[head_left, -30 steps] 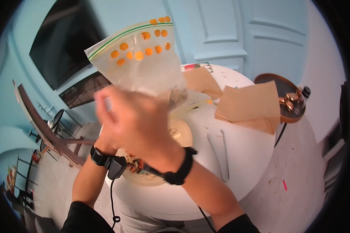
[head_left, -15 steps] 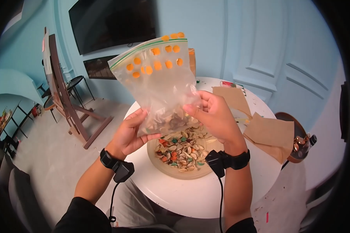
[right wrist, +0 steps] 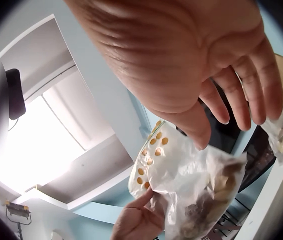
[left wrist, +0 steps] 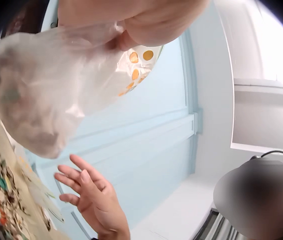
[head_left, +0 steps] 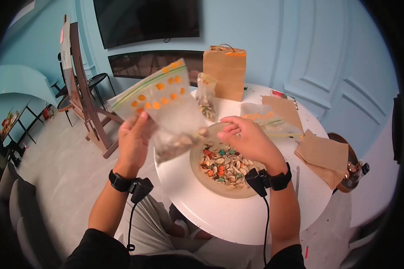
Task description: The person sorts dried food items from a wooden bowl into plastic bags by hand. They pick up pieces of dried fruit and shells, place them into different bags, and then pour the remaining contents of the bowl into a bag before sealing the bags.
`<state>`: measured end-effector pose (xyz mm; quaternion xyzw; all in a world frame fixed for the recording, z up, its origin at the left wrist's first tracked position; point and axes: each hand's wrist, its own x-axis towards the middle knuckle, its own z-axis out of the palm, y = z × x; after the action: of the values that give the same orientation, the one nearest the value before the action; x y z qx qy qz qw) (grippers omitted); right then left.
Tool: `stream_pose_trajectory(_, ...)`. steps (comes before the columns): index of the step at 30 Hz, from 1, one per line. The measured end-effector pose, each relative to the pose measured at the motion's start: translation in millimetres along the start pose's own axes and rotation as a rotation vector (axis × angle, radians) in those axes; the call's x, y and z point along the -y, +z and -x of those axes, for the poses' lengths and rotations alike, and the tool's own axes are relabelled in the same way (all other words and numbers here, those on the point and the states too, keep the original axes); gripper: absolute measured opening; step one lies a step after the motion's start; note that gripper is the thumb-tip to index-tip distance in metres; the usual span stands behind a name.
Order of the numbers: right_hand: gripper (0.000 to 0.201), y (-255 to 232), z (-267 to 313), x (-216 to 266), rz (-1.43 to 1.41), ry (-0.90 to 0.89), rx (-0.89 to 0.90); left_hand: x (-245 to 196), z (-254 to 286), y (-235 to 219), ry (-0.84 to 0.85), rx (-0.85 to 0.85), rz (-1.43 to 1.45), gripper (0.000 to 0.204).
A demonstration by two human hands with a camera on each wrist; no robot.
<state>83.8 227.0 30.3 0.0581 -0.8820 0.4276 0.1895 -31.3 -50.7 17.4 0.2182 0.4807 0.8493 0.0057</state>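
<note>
My left hand (head_left: 133, 142) pinches a clear zip bag (head_left: 168, 110) with orange dots near its green seal, tilted, with blurred pale pieces at its bottom. In the right wrist view the left thumb presses on the bag (right wrist: 191, 175) below the dots. My right hand (head_left: 252, 142) is off the bag, fingers relaxed and slightly bent, above the round woven plate (head_left: 197, 172). On that plate lie many dried pale slices with orange and green pieces (head_left: 226, 166). The left wrist view shows the right hand (left wrist: 99, 202) with fingers spread and nothing in them.
A brown paper bag (head_left: 224, 74) and a smaller filled bag (head_left: 206, 98) stand at the back of the white round table (head_left: 202, 219). At the right lie a flat dotted bag (head_left: 274, 125) and brown paper (head_left: 323, 157). A side tray (head_left: 353, 179) holds a bottle.
My right hand has let go of the bag and opened. The left hand has moved its grip up towards the dots, and the bag has shifted left and down. The view has turned, showing the paper bag.
</note>
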Motion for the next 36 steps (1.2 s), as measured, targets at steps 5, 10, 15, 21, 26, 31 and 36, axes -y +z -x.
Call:
stream_pose_trajectory(5, 0.046, -3.7, -0.7, 3.8, 0.094, 0.119, 0.042, 23.1, 20.1, -28.8, 0.343, -0.166, -0.614, 0.024)
stream_pose_trajectory(10, 0.044, 1.9, 1.5, 20.0, 0.237, 0.180, 0.277, 90.5, 58.4, -42.7, 0.266, 0.103, -0.720, 0.037)
stream_pose_trajectory(15, 0.038, 25.8, 2.6, 7.3, 0.427, 0.133, 0.392, 80.8, 82.0, -15.8, 0.301, 0.339, -0.867, 0.039)
stream_pose_trajectory(21, 0.038, 34.0, 7.9, -0.2, 0.427, 0.008, 0.362, 69.5, 86.9, -6.8, 0.249, 0.515, -0.891, 0.040)
stream_pose_trajectory(26, 0.031, 36.6, 4.5, -0.9, 0.392, -0.011, 0.333, 68.4, 76.0, 1.3, -0.110, 0.544, -0.645, 0.043)
stream_pose_trajectory(31, 0.025, 40.4, 3.5, -2.3, 0.363, 0.011, 0.322, 60.9, 48.6, 12.4, -0.379, 0.613, -0.417, 0.048)
stream_pose_trajectory(36, 0.026, 43.7, 4.6, -5.2, 0.249, -0.019, 0.237, 49.3, 38.6, 29.5, -0.394, 0.594, -0.895, 0.032)
